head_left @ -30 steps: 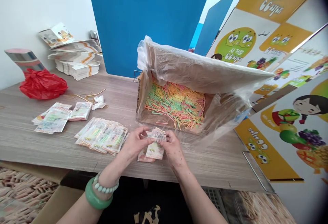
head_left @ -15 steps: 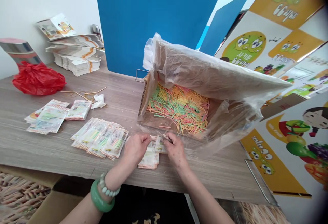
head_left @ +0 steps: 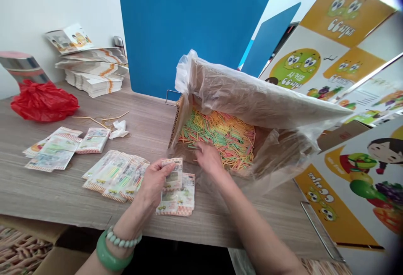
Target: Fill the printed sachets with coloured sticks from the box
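Observation:
My left hand (head_left: 153, 181) is closed on a small printed packet (head_left: 173, 173), held upright just above a short stack of the same packets (head_left: 182, 197) near the table's front edge. My right hand (head_left: 207, 158) reaches over the low front of the plastic-lined cardboard box (head_left: 252, 98), its fingers down among the coloured sticks (head_left: 229, 134). The fingertips are partly hidden, so whether they hold any sticks does not show. A green bangle and a bead bracelet (head_left: 116, 245) sit on my left wrist.
Filled packets (head_left: 115, 174) lie fanned out left of my hand, more packets (head_left: 59, 147) further left. A red plastic bag (head_left: 42, 105), a pile of flat printed sleeves (head_left: 94, 71) and loose rubber bands (head_left: 100, 119) sit at the back. Printed boards (head_left: 346, 98) stand on the right.
My right hand let go of the packet and moved forward into the box of sticks. My left hand lifted one packet off the stack and holds it alone.

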`<action>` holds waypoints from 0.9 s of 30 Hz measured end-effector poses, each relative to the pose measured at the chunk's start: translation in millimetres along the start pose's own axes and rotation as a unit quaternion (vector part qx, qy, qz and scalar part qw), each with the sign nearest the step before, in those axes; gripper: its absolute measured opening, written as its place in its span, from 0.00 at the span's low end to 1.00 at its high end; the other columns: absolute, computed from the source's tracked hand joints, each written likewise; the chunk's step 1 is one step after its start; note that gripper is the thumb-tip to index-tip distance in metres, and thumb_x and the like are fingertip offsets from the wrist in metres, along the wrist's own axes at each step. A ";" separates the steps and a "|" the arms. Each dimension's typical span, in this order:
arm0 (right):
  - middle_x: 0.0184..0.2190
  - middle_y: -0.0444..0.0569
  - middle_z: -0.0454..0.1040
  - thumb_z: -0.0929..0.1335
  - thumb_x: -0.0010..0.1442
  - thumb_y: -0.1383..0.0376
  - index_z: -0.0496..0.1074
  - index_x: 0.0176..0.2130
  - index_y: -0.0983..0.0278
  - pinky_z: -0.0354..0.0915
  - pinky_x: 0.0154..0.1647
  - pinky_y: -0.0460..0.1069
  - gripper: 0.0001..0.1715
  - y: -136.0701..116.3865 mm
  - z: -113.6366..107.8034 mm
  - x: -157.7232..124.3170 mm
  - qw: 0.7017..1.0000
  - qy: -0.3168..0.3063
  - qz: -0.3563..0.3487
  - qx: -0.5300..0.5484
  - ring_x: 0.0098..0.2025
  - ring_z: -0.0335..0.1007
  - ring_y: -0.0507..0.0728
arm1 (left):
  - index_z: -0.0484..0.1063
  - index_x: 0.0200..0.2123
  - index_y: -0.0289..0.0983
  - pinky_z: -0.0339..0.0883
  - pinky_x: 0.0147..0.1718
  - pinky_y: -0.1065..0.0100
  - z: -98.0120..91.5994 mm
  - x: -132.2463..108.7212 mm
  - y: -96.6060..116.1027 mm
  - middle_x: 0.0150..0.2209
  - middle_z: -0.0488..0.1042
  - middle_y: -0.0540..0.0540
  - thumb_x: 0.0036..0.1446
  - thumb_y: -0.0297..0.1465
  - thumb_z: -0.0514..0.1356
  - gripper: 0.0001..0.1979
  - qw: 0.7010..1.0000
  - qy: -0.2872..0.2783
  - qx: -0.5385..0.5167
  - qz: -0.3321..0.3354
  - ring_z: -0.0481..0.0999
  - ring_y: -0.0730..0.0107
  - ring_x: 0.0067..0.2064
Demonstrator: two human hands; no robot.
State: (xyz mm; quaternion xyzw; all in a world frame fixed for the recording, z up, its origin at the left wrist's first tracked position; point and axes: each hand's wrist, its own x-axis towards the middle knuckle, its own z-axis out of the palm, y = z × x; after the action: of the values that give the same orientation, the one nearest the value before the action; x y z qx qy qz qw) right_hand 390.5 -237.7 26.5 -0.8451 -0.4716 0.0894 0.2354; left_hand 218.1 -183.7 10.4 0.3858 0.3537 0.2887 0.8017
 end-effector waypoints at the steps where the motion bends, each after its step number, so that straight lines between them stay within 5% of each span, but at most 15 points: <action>1: 0.46 0.57 0.77 0.63 0.61 0.73 0.75 0.47 0.66 0.62 0.53 0.54 0.17 3.9 0.0 16.5 0.994 0.014 0.014 -0.108 0.53 0.68 0.62 | 0.73 0.30 0.36 0.68 0.27 0.69 -1.1 -1.7 0.9 0.25 0.77 0.50 0.38 0.38 0.73 0.18 1.000 0.000 -0.003 -0.001 0.73 0.70 0.26; 3: 0.49 0.66 0.75 0.61 0.61 0.76 0.74 0.50 0.72 0.60 0.54 0.57 0.20 10.7 5.2 45.7 0.977 0.011 0.049 -0.207 0.56 0.66 0.66 | 0.70 0.29 0.37 0.66 0.25 0.71 -2.7 -5.3 3.1 0.24 0.75 0.52 0.40 0.39 0.72 0.18 1.000 -0.015 0.001 -0.007 0.72 0.72 0.24; 6: 0.47 0.70 0.75 0.60 0.61 0.78 0.75 0.47 0.76 0.60 0.55 0.59 0.20 17.1 19.6 71.3 0.973 0.018 0.071 -0.217 0.55 0.67 0.68 | 0.69 0.28 0.36 0.64 0.23 0.73 -5.8 -9.6 7.0 0.22 0.74 0.53 0.39 0.37 0.72 0.17 0.998 -0.054 0.020 -0.036 0.71 0.73 0.23; 11: 0.48 0.69 0.75 0.57 0.63 0.77 0.74 0.48 0.75 0.59 0.57 0.59 0.21 28.1 31.9 71.8 0.977 0.068 0.080 -0.184 0.55 0.69 0.67 | 0.72 0.36 0.36 0.70 0.28 0.70 -14.4 -9.9 9.1 0.27 0.79 0.48 0.34 0.33 0.75 0.24 0.990 -0.103 0.007 -0.100 0.77 0.67 0.27; 20: 0.31 0.49 0.74 0.59 0.62 0.68 0.66 0.41 0.62 0.67 0.40 0.51 0.10 69.4 17.3 62.3 0.982 0.167 0.071 0.060 0.34 0.71 0.57 | 0.78 0.33 0.32 0.73 0.27 0.74 -17.3 -3.1 7.8 0.30 0.80 0.47 0.44 0.21 0.71 0.10 0.987 -0.059 -0.113 -0.102 0.77 0.73 0.28; 27: 0.24 0.43 0.68 0.58 0.58 0.58 0.58 0.31 0.59 0.68 0.34 0.48 0.07 89.1 15.5 43.7 0.954 0.175 0.038 0.240 0.28 0.68 0.54 | 0.79 0.36 0.32 0.76 0.33 0.72 -5.5 -7.0 7.5 0.32 0.81 0.46 0.44 0.17 0.69 0.14 0.987 -0.088 -0.097 -0.090 0.79 0.70 0.31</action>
State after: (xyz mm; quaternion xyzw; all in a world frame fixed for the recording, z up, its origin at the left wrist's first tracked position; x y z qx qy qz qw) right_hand 475.6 -235.8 -26.9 -0.7837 -0.3548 0.0593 0.5064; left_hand 208.3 -182.5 16.5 0.2966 0.2854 0.2135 0.8860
